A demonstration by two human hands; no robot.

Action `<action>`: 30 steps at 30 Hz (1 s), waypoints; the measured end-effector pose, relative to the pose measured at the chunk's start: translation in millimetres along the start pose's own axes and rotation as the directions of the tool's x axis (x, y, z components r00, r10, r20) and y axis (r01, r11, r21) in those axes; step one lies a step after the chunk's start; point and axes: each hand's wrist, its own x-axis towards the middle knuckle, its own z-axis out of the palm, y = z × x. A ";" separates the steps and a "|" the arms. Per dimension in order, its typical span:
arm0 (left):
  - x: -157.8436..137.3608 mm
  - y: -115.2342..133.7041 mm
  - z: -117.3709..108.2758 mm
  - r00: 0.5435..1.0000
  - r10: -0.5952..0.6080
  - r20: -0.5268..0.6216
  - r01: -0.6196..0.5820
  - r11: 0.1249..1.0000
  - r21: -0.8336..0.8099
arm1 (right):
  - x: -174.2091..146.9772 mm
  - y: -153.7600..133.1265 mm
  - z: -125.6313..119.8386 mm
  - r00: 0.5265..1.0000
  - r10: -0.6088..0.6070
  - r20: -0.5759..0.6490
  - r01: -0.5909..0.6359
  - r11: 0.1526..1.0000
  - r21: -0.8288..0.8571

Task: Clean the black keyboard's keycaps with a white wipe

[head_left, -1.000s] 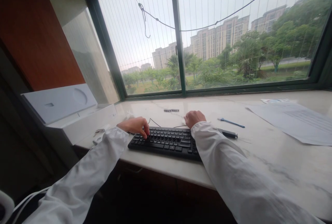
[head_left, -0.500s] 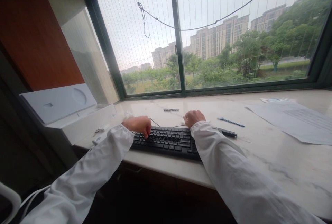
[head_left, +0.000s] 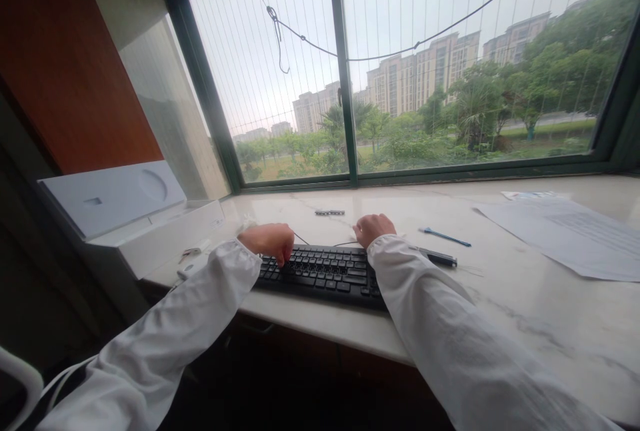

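Fingers (head_left: 283, 255) of our left hand (head_left: 267, 240) bend down over keyboard (head_left: 320, 275), which lies on counter (head_left: 520, 271); our right hand (head_left: 374, 228) curls by its back edge (whether either grips anything, we cannot tell).

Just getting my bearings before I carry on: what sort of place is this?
Probably an indoor workspace, home or office I can't tell: a keyboard and a printed sheet lie on a marble-patterned counter, and a green-framed window looks out on trees.
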 end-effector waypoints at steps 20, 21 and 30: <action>-2.5 -10.1 5.8 0.998 0.056 -0.042 -0.060 0.993 -0.098 | -1.4 0.3 -0.5 1.000 0.007 0.026 -0.007 1.000 0.003; -2.8 -10.2 5.7 0.997 0.062 -0.048 -0.066 0.993 -0.097 | -1.4 0.5 -0.4 1.000 0.009 0.028 -0.009 1.000 0.003; -4.3 -9.3 2.1 0.995 0.085 -0.046 -0.088 0.993 -0.083 | -1.6 1.0 0.0 1.000 0.010 0.025 -0.010 1.000 0.011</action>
